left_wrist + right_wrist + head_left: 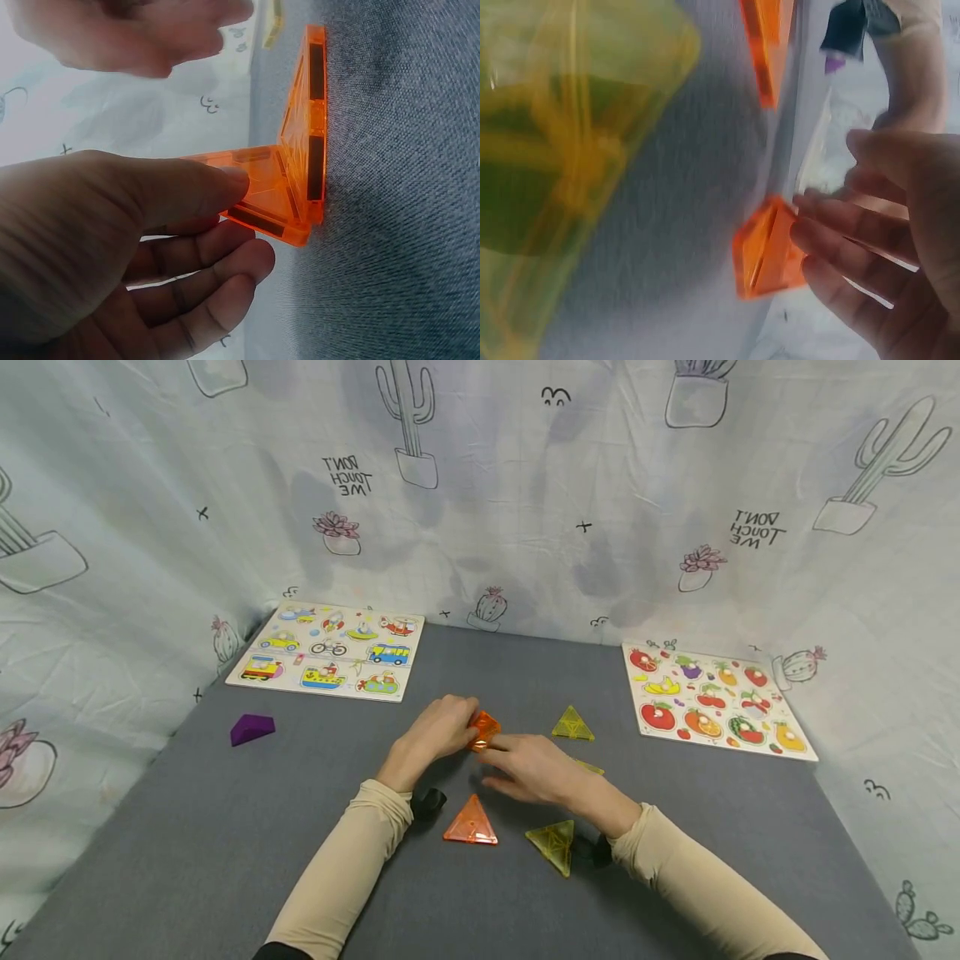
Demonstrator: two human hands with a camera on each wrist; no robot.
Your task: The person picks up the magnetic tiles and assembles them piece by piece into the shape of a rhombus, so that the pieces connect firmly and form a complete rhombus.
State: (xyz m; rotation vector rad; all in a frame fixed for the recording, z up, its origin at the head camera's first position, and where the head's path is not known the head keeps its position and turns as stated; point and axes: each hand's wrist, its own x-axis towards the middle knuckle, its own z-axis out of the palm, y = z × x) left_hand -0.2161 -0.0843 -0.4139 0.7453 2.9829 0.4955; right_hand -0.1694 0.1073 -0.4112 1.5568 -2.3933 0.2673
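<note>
Near the middle of the grey table, my left hand (437, 728) pinches an orange translucent triangular tile (262, 180) between thumb and fingers. In the left wrist view this tile stands up from a second orange tile (316, 120) that lies flat on the cloth, their edges meeting. My right hand (534, 768) is just to the right, its fingers loosely extended and its fingertips close to the orange pieces (769, 251). Another orange triangle (471, 822) lies in front of both hands. A yellow triangle (555, 845) lies below my right wrist.
Another yellow triangle (573, 724) lies behind my right hand, with a partly hidden yellow tile (591, 767) beside the wrist. A purple piece (252, 729) sits at left. A vehicle puzzle board (352, 681) and a fruit puzzle board (720, 697) lie near the patterned curtain (487, 527).
</note>
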